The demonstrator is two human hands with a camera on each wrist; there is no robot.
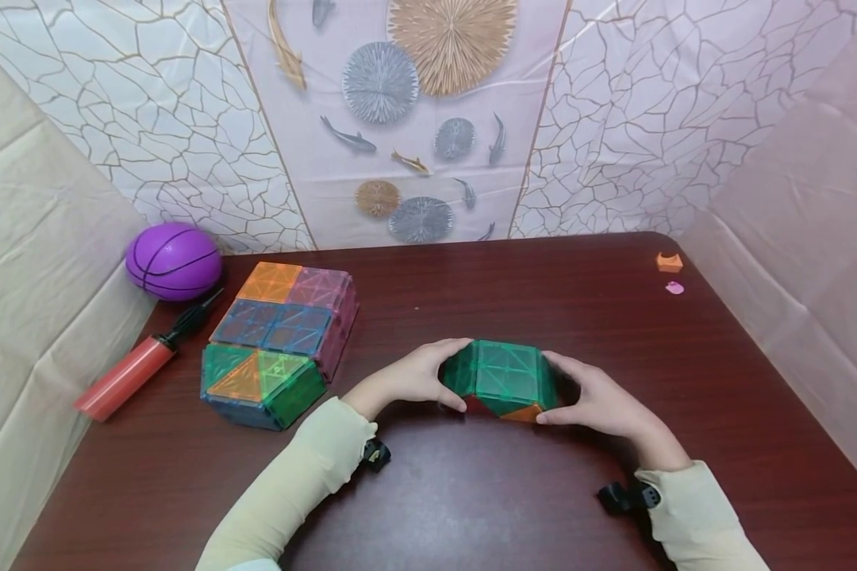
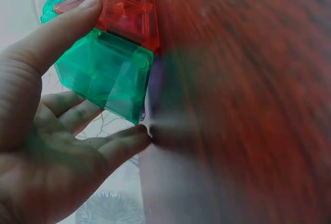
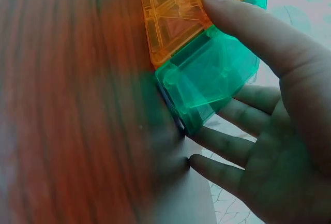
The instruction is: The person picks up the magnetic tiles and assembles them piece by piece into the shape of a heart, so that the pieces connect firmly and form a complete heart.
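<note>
A small block of translucent magnetic tiles [image 1: 509, 373] sits on the table in the head view, with a green square on top and sloping green sides. Its front carries a red triangle [image 2: 126, 14] at the left and an orange triangle [image 3: 181, 14] at the right. My left hand [image 1: 421, 374] holds the left end, thumb on the red front tile and fingers round the back. Gripping the right end, my right hand [image 1: 600, 400] has its thumb on the orange tile and its fingers behind. The far side of the block is hidden in the head view.
Left of the hands stands a larger magnetic tile structure [image 1: 278, 325] in several colours. Beyond it are a purple ball [image 1: 174, 262] and a red hand pump [image 1: 132, 377]. A small orange piece [image 1: 669, 262] and a pink piece [image 1: 674, 288] lie at the far right corner.
</note>
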